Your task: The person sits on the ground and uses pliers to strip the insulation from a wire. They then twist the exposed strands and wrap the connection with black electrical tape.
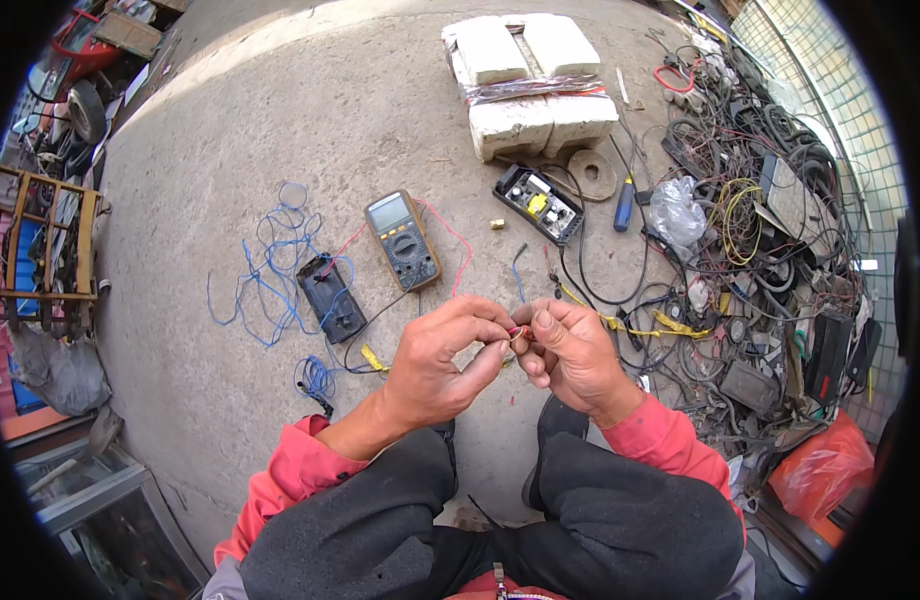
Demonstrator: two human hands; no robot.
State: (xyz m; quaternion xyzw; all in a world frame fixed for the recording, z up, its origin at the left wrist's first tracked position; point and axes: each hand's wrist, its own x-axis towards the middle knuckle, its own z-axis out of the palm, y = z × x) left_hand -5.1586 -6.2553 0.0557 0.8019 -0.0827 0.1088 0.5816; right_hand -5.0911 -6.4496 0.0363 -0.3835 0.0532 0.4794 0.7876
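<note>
The left hand [446,358] and right hand [577,352] pinch a red wire [521,333], apparently working its end, and next needing a steady, fine fingertip grip.

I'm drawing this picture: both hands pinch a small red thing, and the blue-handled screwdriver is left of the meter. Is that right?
Not quite: in the head view, the blue-handled screwdriver lies right of the meter. The left hand and right hand do pinch a small red thing.
</note>
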